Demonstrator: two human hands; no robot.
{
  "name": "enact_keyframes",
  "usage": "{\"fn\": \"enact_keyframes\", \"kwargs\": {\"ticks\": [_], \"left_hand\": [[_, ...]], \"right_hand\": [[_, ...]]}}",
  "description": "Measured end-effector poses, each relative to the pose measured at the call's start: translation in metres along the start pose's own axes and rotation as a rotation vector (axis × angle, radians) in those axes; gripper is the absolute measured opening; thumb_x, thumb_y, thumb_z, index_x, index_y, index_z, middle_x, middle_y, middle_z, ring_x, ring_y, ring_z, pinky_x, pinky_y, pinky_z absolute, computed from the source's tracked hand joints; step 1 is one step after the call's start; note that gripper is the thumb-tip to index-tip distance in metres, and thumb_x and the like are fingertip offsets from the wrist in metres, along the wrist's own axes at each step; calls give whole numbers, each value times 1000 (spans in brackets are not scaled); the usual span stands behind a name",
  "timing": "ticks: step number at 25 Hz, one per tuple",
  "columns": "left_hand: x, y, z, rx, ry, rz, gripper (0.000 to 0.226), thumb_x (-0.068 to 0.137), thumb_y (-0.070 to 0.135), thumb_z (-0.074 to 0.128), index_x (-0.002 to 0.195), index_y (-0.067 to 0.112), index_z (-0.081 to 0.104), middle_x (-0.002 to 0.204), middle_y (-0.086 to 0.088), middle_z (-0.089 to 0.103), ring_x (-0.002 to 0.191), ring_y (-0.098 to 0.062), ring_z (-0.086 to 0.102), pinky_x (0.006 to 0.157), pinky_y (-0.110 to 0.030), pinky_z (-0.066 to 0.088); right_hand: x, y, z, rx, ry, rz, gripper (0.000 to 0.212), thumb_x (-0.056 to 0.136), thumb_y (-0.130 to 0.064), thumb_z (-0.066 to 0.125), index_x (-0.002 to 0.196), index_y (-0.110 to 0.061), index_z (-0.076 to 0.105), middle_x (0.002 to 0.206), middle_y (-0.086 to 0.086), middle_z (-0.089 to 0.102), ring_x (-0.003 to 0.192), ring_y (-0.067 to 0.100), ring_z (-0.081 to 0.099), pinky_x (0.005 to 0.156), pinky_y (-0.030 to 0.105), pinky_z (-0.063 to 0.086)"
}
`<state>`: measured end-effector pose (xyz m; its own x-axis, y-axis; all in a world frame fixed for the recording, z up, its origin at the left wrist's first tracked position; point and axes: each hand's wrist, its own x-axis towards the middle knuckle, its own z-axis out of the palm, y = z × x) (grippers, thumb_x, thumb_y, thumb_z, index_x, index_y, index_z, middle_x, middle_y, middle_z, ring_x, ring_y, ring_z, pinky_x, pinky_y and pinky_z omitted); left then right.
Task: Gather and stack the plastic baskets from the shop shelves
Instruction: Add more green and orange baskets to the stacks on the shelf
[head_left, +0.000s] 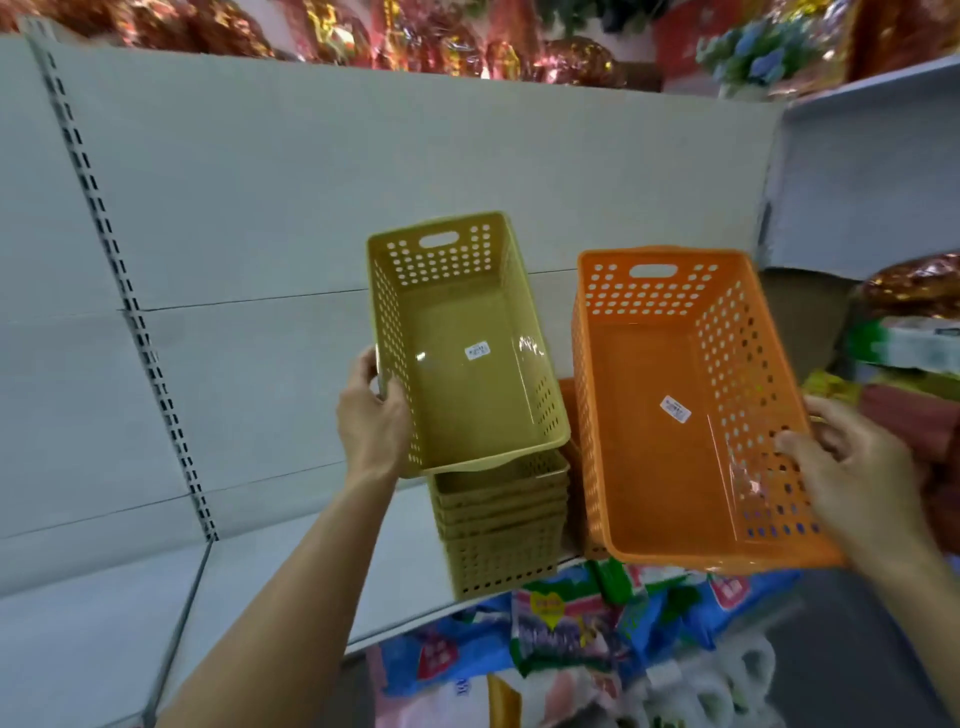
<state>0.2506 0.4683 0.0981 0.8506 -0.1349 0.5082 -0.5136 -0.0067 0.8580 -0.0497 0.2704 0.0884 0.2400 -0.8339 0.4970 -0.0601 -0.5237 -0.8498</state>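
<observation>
Bare grey metal shelf (291, 561), carrying a nested stack of tan perforated plastic baskets (501, 525). Above it, tilted for nesting presumably: orange perforated plastic basket (670, 395), right hand (852, 473) clamped on its side wall; tan perforated plastic basket (462, 343), left hand (371, 421) gripping its rim.

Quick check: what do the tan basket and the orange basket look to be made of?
Tan basket: glossy moulded plastic, judging by glare on its floor and punched round holes. Orange basket: seemingly the same, slightly translucent, with light glowing through its perforated wall.
</observation>
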Motion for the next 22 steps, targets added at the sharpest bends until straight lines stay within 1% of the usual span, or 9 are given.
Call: {"fn": "enact_keyframes", "kwargs": {"ticks": [3,5,8,11,15,17,18,20,22], "left_hand": [[-11,-7,33,156,25,-55,42,96,11,48,136,21,53,117,4,66,85,-18,64,90,-39,53],[-13,-15,44,270,-19,-107,42,96,9,46,136,19,53,117,2,66,90,-20,61,90,-39,51],[-8,-22,55,436,-99,-190,48,91,9,43,136,22,54,122,-2,69,105,-27,65,94,-47,53],[0,-34,62,513,-166,-298,47,87,5,43,129,22,56,115,-6,70,104,-31,65,90,-48,55],[0,-45,61,505,-269,-365,26,92,14,44,112,31,49,108,-6,66,97,-32,64,88,-51,56],[3,-48,62,472,-289,-350,30,94,10,42,115,30,47,110,-6,63,100,-31,62,86,-49,56],[4,-50,61,440,-292,-352,32,94,7,40,116,30,48,110,-5,64,99,-30,62,81,-46,57],[5,-53,59,370,-305,-365,36,95,3,40,114,30,52,106,-5,67,95,-27,64,67,-38,55],[7,-54,57,278,-277,-371,35,94,2,43,109,28,60,99,-3,71,94,-26,66,67,-35,54]], "right_hand": [[38,14,-11,27,-73,-13,33,91,-1,55,106,-30,61,86,-13,64,63,-14,64,51,8,51],[57,25,-11,28,-97,-31,31,92,-2,55,109,-26,61,86,-14,64,62,-13,64,51,6,49],[81,37,-2,67,-122,-5,26,93,-3,54,111,-20,62,84,-11,63,66,-1,63,56,22,53],[103,47,14,84,-153,5,28,93,-3,54,118,-13,61,87,-2,64,74,2,59,59,22,43],[127,53,41,66,-99,12,22,93,-7,52,110,-19,60,86,-2,66,72,6,61,59,25,46],[140,58,59,24,-69,19,21,92,-13,51,108,-22,61,92,1,67,77,16,65,71,35,55],[145,62,67,-5,-64,25,21,91,-17,51,107,-25,61,93,0,67,81,21,67,77,43,57],[151,72,81,-68,-73,38,23,89,-24,50,109,-28,61,94,-1,68,85,26,68,79,51,57],[157,82,89,-133,-105,43,27,89,-29,48,112,-27,61,92,-1,67,84,30,68,78,54,57]]}}
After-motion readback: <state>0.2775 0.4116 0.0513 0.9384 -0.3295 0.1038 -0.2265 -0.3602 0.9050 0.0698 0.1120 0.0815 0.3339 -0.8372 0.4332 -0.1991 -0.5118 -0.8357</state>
